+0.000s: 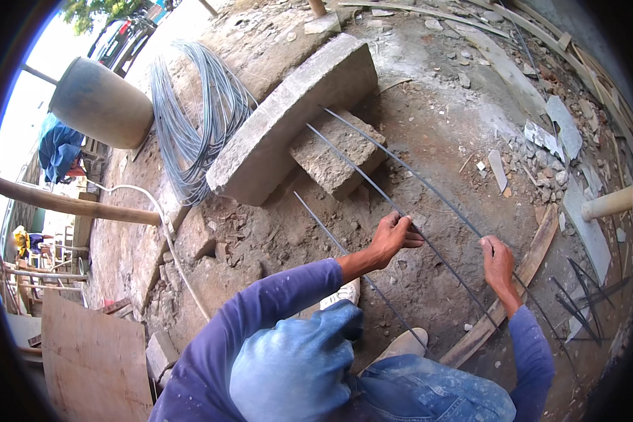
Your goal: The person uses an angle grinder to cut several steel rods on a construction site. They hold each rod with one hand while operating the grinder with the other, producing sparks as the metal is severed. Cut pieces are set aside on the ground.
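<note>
Holding middle rod (366,177) in left grip (396,238) and rightmost long rod (436,193) in right grip (498,261) (pinched closed on each). Can see both far ends at rough block (325,167), near concrete beam (295,105).

Your ground (436,144) is rough dirt under daylight, brightest past the big drum (102,104), where your view washes out to white. Beyond that drum you see green foliage (95,7) and a dark vehicle (119,41); just beside it, blue cloth (60,148). Nearer you than the drum runs a wooden pole (77,202), then a plywood sheet (91,359); well right of the drum lies rubble (555,173).
</note>
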A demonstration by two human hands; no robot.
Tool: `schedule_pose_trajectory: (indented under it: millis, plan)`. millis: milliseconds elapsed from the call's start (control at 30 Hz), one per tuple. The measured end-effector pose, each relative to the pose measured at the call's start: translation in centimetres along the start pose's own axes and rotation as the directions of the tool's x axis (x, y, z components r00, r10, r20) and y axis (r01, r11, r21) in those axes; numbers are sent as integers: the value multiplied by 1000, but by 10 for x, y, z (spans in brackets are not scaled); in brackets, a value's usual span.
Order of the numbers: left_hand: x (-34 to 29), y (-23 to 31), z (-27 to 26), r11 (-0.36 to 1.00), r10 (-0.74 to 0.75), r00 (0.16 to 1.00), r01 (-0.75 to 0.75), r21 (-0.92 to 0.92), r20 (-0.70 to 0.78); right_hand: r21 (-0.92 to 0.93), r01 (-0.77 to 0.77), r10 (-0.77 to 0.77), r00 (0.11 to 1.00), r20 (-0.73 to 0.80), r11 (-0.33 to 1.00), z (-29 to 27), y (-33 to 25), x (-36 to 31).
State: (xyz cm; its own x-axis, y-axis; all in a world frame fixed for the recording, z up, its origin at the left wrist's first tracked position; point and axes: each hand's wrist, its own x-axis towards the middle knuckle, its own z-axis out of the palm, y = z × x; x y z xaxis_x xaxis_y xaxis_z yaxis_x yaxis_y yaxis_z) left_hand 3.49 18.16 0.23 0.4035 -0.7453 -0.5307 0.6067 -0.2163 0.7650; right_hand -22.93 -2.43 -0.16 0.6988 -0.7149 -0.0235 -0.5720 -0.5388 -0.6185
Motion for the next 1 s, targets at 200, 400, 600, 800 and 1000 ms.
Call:
schedule_pose_trajectory:
  millis: [200,400,600,800,1000]
  plan:
    - [21,15,8,996,85,996,-85,13,12,19,-58,57,997,50,998,-6,0,-1]
    - [37,24,15,994,98,995,-99,-43,-13,67,-48,46,998,32,997,-7,0,-4]
    - [40,30,13,997,68,998,-68,-21,14,96,-104,98,993,63,990,-13,-9,-5]
    - [46,31,14,998,63,998,-63,-1,30,118,-61,60,998,20,991,-12,-20,-12]
    - [57,30,24,993,107,994,-107,-49,3,100,-50,48,999,15,994,-9,-12,-10]
